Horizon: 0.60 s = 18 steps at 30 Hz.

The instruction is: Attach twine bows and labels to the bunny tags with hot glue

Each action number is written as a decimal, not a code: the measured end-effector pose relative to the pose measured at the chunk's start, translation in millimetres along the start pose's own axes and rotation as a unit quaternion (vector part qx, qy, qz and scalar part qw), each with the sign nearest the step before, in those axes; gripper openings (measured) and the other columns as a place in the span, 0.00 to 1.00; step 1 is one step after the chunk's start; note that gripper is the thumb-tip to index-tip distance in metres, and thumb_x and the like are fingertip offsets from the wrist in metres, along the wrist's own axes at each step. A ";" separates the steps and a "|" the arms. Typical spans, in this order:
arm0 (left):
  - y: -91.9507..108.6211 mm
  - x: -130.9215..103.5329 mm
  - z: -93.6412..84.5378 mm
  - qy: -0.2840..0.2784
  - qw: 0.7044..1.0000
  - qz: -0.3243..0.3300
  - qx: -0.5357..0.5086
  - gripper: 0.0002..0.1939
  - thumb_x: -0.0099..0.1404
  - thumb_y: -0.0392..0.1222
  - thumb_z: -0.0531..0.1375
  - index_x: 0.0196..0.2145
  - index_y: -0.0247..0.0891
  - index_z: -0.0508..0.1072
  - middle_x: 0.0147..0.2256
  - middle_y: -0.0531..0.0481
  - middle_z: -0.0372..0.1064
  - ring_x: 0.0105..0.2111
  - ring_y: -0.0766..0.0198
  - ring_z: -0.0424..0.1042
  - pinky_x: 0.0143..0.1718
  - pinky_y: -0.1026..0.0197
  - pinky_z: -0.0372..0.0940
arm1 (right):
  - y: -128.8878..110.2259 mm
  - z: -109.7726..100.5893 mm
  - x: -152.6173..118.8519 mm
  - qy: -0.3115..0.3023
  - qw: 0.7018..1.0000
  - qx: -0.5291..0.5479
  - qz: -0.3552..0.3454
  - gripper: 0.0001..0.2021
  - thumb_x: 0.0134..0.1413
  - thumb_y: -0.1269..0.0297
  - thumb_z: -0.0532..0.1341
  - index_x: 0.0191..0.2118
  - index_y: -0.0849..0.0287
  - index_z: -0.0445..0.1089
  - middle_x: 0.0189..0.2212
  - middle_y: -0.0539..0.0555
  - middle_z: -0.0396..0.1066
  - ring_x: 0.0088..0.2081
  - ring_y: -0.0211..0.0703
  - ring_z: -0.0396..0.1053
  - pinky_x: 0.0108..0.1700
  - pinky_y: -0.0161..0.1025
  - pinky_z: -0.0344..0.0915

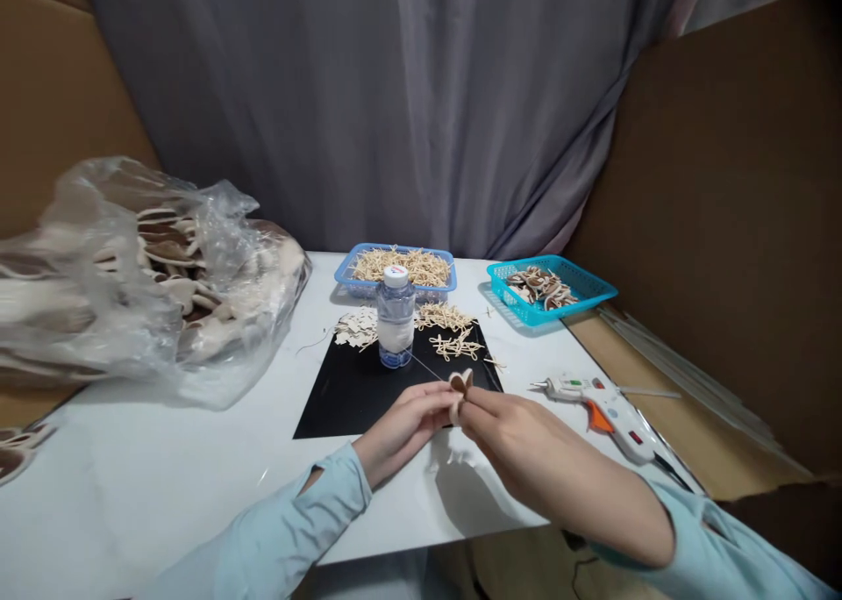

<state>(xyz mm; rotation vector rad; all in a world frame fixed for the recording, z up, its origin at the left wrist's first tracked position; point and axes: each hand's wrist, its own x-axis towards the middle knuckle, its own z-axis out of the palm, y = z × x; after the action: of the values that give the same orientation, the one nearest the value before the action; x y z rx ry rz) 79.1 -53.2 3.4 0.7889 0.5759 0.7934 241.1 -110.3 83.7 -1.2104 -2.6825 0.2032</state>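
Over the front of the table, my left hand (416, 417) and my right hand (519, 433) meet with fingers closed on a small folded felt piece (461, 382), brown with a cream edge. A thin thread (426, 367) runs from the felt piece toward a clear bottle (396, 324) with a white cap and white contents. The bottle stands upright on a black mat (342, 394). Behind my hands on the mat lie looped beige cords (455, 346) and a pile of small white pieces (356, 328). My fingertips are partly hidden.
A blue basket (340, 275) of beige loops stands at the back, and a turquoise basket (592, 291) of brown-and-cream pieces at back right. A hot glue gun (609, 411) lies right. At left is a plastic bag (230, 354) of felt pieces. Cardboard walls (737, 214) flank the table.
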 end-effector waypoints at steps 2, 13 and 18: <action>3.5 -0.8 1.8 -0.028 1.000 -0.005 -0.005 0.05 0.53 0.35 0.67 0.30 0.32 0.79 0.28 0.49 0.72 0.31 0.66 0.67 0.38 0.66 0.61 | 11.2 -0.4 -3.8 0.013 0.996 0.082 0.031 0.12 0.58 0.81 0.51 0.40 0.59 0.66 0.36 0.54 0.69 0.33 0.40 0.67 0.35 0.35 0.62; 8.2 -2.6 0.2 -0.067 0.995 -0.016 0.066 0.02 0.55 0.33 0.63 0.27 0.33 0.77 0.24 0.51 0.68 0.26 0.67 0.65 0.32 0.64 0.58 | 65.6 -7.0 28.4 -0.035 0.982 0.185 0.030 0.08 0.56 0.77 0.56 0.30 0.61 0.69 0.26 0.49 0.66 0.27 0.36 0.62 0.30 0.32 0.57; 9.1 -2.3 0.4 -0.047 0.993 -0.040 0.098 0.03 0.51 0.34 0.66 0.25 0.32 0.77 0.23 0.50 0.70 0.25 0.67 0.66 0.32 0.64 0.58 | 72.8 -24.2 70.1 -0.220 0.956 0.177 -0.078 0.05 0.58 0.74 0.58 0.33 0.63 0.71 0.28 0.50 0.70 0.29 0.36 0.65 0.31 0.32 0.59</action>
<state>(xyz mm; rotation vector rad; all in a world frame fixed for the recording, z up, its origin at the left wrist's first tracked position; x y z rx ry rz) 74.5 -51.1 11.3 0.9723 0.6035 0.6287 254.0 -8.6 100.7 -0.9232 -2.9034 0.9862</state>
